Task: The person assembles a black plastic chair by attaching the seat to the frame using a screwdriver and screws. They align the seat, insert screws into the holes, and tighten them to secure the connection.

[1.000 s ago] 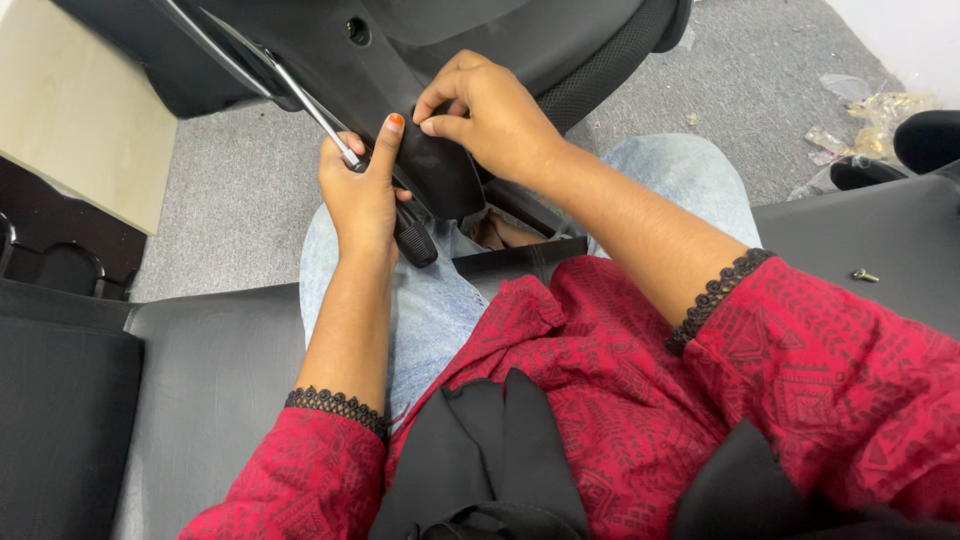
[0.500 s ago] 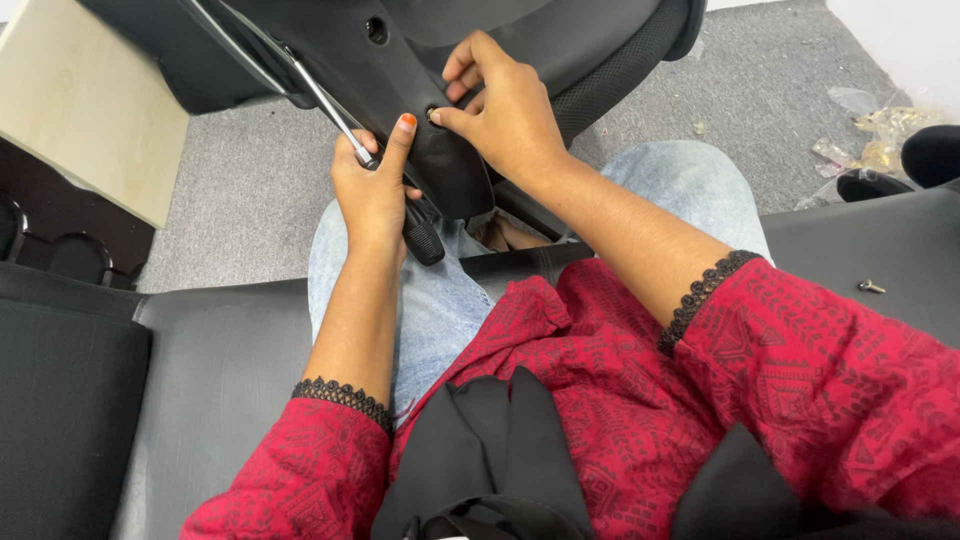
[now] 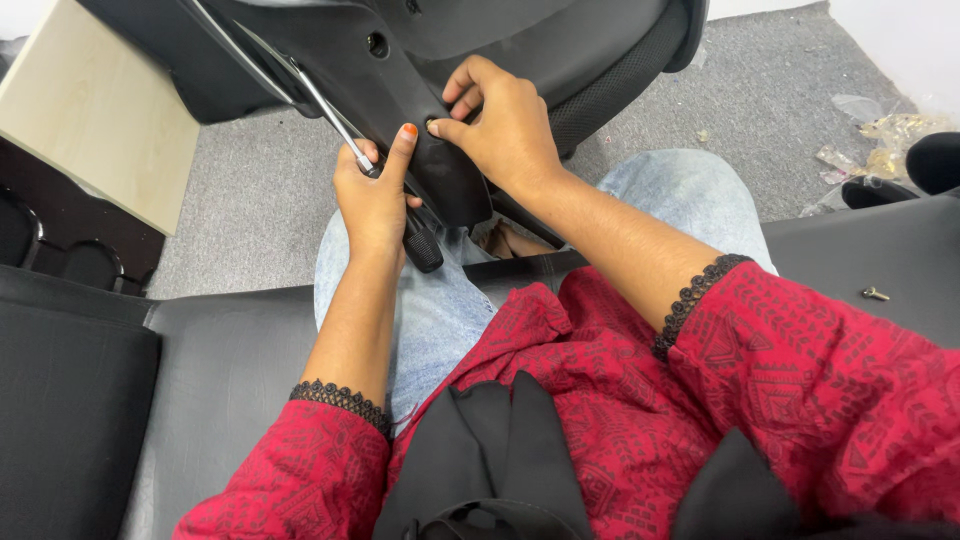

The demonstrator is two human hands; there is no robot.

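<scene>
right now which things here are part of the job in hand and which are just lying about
In use:
left hand
screwdriver
right hand
black chair part

Lying about:
loose screw
plastic wrappers
pale wooden board

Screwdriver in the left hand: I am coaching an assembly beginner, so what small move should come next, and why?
Probably bring the screwdriver tip over to the hole that the right hand fingers pinch at on the black chair part. The left hand grips the tool, but its shaft points away, up and left.

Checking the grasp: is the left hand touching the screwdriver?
Touching: the head view shows the left hand wrapped around the screwdriver.
</scene>
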